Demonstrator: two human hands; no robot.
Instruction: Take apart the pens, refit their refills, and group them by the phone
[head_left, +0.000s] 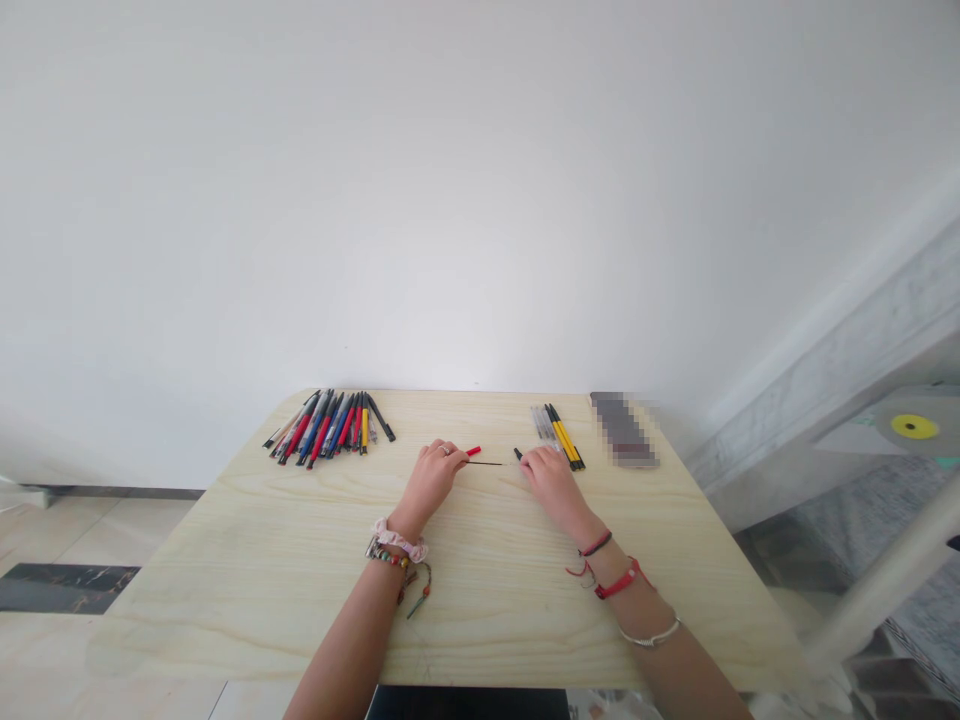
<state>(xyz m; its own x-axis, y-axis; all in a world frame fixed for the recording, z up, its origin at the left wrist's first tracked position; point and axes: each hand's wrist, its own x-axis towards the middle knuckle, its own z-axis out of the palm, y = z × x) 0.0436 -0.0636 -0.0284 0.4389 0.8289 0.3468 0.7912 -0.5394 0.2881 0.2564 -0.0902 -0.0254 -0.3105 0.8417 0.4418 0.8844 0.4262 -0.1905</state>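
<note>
My left hand (433, 478) is closed, its fingertips pinching a thin dark pen refill (486, 463) that points right across the gap between my hands. A short red pen part (473, 451) shows just beyond those fingertips; whether it is gripped too is unclear. Opposite, my right hand (553, 482) is closed on a small black pen part (518, 454), which pokes out at its upper left. The rest of that part is hidden by the fingers. Just behind the right hand lie yellow-and-black pens (564, 437) and several clear pen tubes (543, 424).
A pile of red, blue, yellow and black pens (330, 428) lies at the back left of the wooden table (480, 580). A blurred-out dark flat object (624, 430) rests at the back right. A white wall (480, 200) rises directly behind the table.
</note>
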